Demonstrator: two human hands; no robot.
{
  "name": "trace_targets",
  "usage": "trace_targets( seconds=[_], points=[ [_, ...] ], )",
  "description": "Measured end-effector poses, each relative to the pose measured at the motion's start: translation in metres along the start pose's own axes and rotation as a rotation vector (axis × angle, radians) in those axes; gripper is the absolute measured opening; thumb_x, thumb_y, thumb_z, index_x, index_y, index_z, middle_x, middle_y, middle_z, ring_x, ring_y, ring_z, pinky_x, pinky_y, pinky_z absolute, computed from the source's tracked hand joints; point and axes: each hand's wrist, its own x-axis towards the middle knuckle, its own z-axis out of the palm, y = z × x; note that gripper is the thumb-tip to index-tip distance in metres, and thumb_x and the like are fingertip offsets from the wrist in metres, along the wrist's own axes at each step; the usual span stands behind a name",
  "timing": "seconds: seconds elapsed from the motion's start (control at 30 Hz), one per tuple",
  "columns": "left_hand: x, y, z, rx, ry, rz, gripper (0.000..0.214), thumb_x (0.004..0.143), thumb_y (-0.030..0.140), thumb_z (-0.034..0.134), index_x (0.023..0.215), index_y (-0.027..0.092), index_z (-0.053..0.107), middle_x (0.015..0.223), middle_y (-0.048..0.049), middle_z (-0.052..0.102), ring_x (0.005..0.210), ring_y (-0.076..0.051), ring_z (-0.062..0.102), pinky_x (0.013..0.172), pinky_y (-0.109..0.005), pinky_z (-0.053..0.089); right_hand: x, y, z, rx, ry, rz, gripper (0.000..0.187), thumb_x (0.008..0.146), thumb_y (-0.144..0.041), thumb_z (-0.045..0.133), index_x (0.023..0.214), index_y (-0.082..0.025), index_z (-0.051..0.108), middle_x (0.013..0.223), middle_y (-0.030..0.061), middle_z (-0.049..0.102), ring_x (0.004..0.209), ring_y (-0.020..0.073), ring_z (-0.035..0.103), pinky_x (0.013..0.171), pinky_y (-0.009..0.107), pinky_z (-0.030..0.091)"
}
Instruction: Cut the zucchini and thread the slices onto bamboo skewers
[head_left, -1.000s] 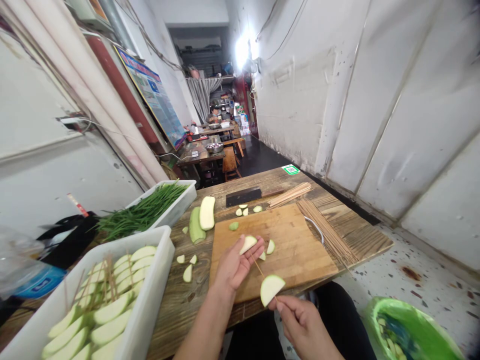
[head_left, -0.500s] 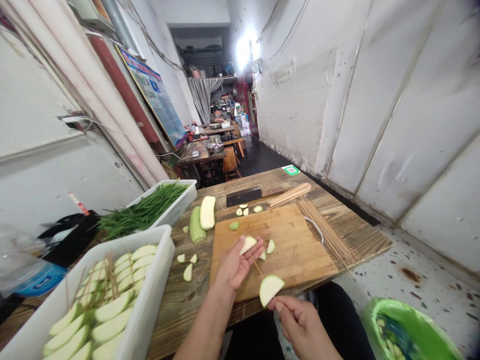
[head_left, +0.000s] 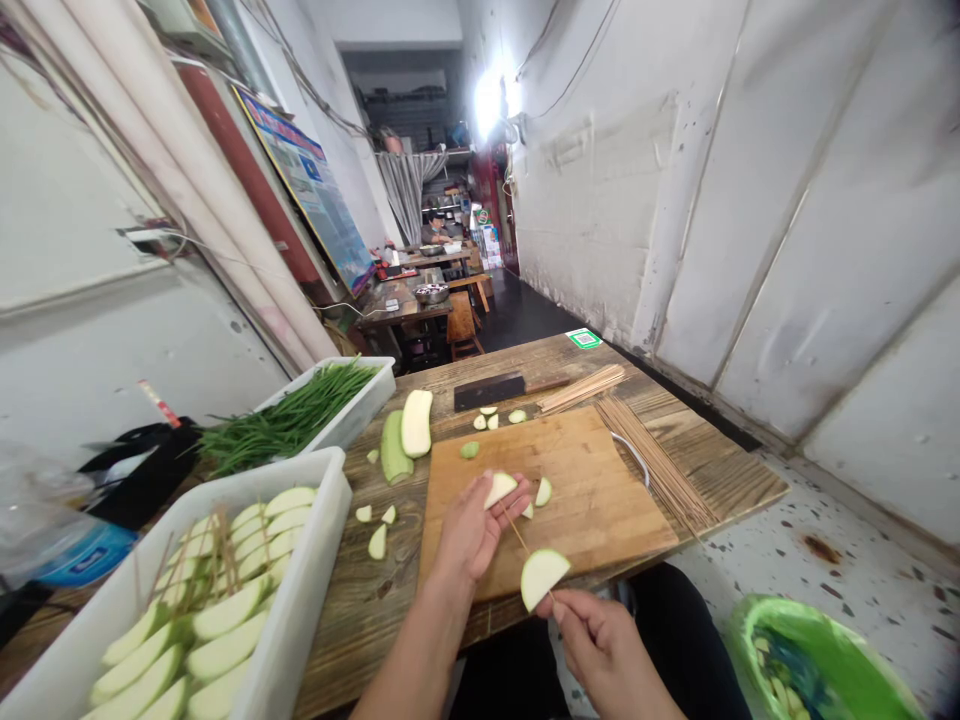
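Over the near half of a wooden cutting board (head_left: 600, 500), my left hand (head_left: 469, 530) holds a pale half-round zucchini slice (head_left: 500, 488) between thumb and fingers. My right hand (head_left: 600, 640) pinches the lower end of a thin bamboo skewer (head_left: 517, 534). A second half-round slice (head_left: 544, 577) is threaded on that skewer, close to my right fingers. The skewer's far end reaches the slice in my left hand; whether it has pierced it is hidden. Beside my left fingers lie a cut piece (head_left: 544, 491) and another partly covered one.
A white tub (head_left: 330, 520) of skewered slices stands left, a tray of green chives (head_left: 300, 415) behind it. A cleaver (head_left: 490, 391), two zucchini pieces (head_left: 416, 423) and skewer bundles (head_left: 656, 465) lie around the board. A green bin (head_left: 840, 640) is lower right. A person (head_left: 435, 228) sits far back.
Both hands, the skewer and the slices keep nearly the same pose. The view has shifted very slightly. The person at the far table has raised their head into sight.
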Motion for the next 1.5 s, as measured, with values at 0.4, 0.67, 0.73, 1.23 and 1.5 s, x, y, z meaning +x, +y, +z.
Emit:
trace_targets(
  seconds=[0.4,0.67,0.73,1.23,1.5],
  points=[
    [-0.001,-0.006,0.004,0.001,0.017,-0.008,0.008,0.084,0.018,0.051,0.085,0.011,0.053,0.089,-0.0162,0.069,0.088,-0.026,0.066,0.080,-0.041,0.053,0.002,0.004,0.002,-0.046,0.015,-0.025,0.038,0.086,-0.047,0.044,0.080,-0.013,0.060,0.046,-0.0105,0.020,0.040,0.0063,0.017,0.037,0.020,0.012],
    [-0.004,-0.012,0.006,-0.001,0.022,-0.009,0.007,0.082,0.017,0.053,0.083,0.011,0.053,0.087,-0.0169,0.069,0.086,-0.026,0.067,0.079,-0.040,0.053,0.003,0.000,0.001,-0.071,0.022,-0.008,0.038,0.087,-0.045,0.043,0.081,-0.012,0.061,0.047,-0.0100,0.020,0.040,0.0070,0.018,0.037,0.021,0.012],
    [-0.004,-0.015,0.007,0.000,0.016,-0.008,0.007,0.081,0.018,0.054,0.083,0.011,0.053,0.086,-0.0160,0.069,0.086,-0.026,0.067,0.080,-0.040,0.053,0.002,0.000,0.001,-0.078,0.023,-0.010,0.039,0.086,-0.046,0.044,0.081,-0.012,0.061,0.047,-0.0097,0.021,0.041,0.0072,0.019,0.038,0.021,0.012],
    [-0.005,-0.025,0.007,0.012,-0.034,-0.014,0.011,0.079,0.022,0.057,0.082,0.012,0.055,0.091,-0.0143,0.069,0.089,-0.026,0.066,0.077,-0.040,0.053,0.002,0.001,0.000,-0.096,0.030,-0.014,0.036,0.087,-0.042,0.043,0.082,-0.012,0.061,0.047,-0.0099,0.021,0.041,0.0073,0.018,0.038,0.021,0.013],
    [-0.009,-0.025,0.009,0.033,-0.030,-0.019,0.011,0.079,0.022,0.056,0.084,0.013,0.053,0.093,-0.0149,0.068,0.087,-0.026,0.067,0.073,-0.039,0.054,0.002,0.001,0.001,-0.118,0.054,-0.030,0.035,0.087,-0.041,0.043,0.082,-0.012,0.063,0.046,-0.0099,0.021,0.039,0.0072,0.019,0.037,0.021,0.014]
  ],
)
